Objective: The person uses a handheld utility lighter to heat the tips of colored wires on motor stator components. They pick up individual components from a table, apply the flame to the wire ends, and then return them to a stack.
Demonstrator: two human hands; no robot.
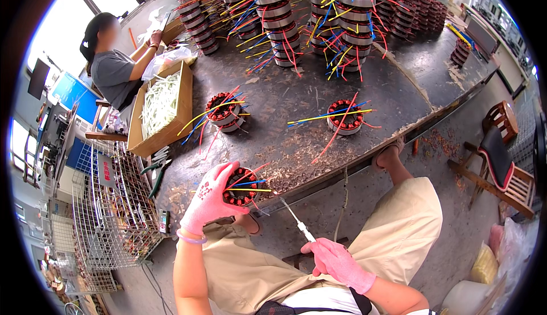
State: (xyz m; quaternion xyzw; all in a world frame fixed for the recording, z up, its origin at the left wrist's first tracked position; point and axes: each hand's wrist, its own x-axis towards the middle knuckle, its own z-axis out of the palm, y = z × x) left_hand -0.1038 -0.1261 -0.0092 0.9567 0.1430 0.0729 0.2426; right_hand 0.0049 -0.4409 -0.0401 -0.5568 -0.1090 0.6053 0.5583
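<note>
My left hand [212,198], in a pink glove, is closed around the side of a motor stator [242,194] at the table's near edge. Red windings ring the stator's core, and yellow, blue and red lead wires cross its top. My right hand [340,262], also gloved in pink, grips a slim white-handled tool with a thin metal shaft [303,228]. The shaft points up and left toward the wire ends, with a small gap between; I cannot tell the tool's exact kind. Farther back stand two more single stators [227,115], [345,122], with leads across them.
Tall stacks of stators [279,24] fill the table's far side. At left are a cardboard box [185,95] of white sleeves, dark-handled pliers [158,181] and a wire rack [114,218]. A co-worker [117,64] sits beyond the box. A wooden chair [496,161] stands right.
</note>
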